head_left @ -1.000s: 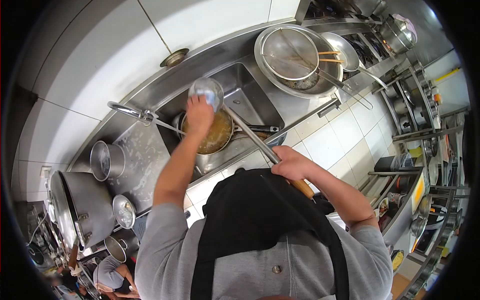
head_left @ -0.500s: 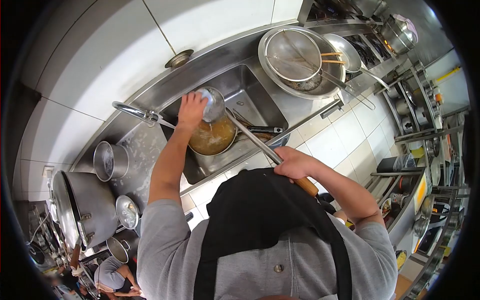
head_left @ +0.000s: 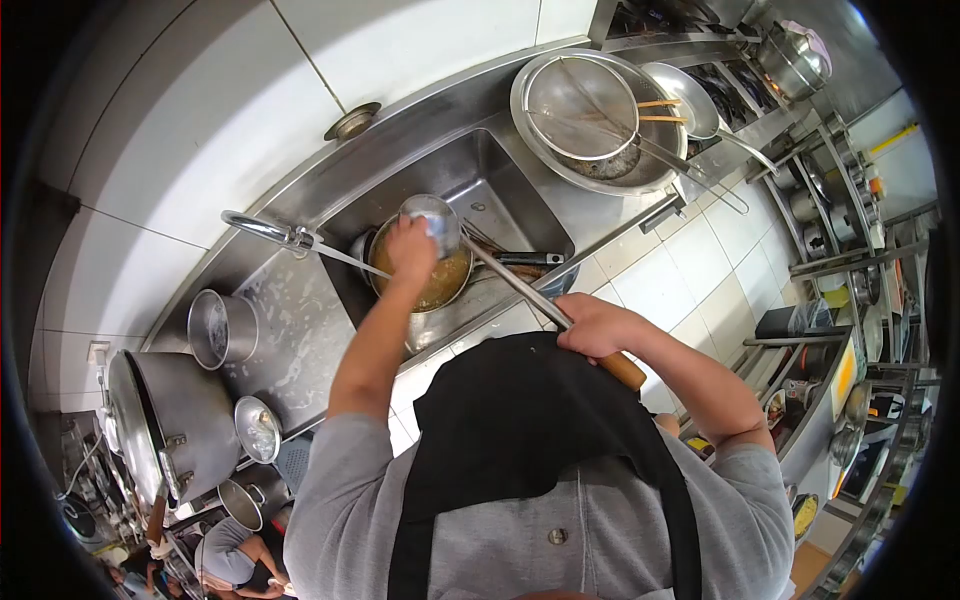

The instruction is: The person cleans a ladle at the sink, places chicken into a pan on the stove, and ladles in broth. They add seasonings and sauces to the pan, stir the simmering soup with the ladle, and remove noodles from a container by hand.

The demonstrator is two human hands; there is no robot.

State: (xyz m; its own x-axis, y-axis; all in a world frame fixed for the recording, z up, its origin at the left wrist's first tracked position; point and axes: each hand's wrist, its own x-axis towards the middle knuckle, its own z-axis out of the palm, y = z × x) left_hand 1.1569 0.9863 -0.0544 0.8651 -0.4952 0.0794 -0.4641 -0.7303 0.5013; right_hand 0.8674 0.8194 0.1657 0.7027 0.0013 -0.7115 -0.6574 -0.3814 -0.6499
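My right hand [head_left: 592, 325] is wrapped round the long metal handle of a ladle [head_left: 515, 278], near its wooden end. The ladle's round bowl is over the sink [head_left: 500, 180]. My left hand [head_left: 410, 248] presses a pale blue-white scrubbing pad [head_left: 438, 235] against that bowl; the fingers partly cover both. Below is a pan of cloudy brownish water [head_left: 445, 290], standing in the sink. From the faucet [head_left: 290, 236] a stream of water runs toward the pan, passing behind my left wrist. Dark-handled utensils [head_left: 535, 258] lie beside the pan, partly hidden.
A large basin [head_left: 660, 165] with a mesh strainer [head_left: 580, 105] sits right of the sink, near a frying pan [head_left: 690, 100]. On the left are a small pot [head_left: 222, 328], a big lidded pot [head_left: 190, 420] and a metal bowl [head_left: 258, 428]. Another person [head_left: 235, 555] is at lower left.
My left hand has moved right and down with the pad over the ladle's bowl. The ladle has shifted slightly right and down. More of the water stream shows now.
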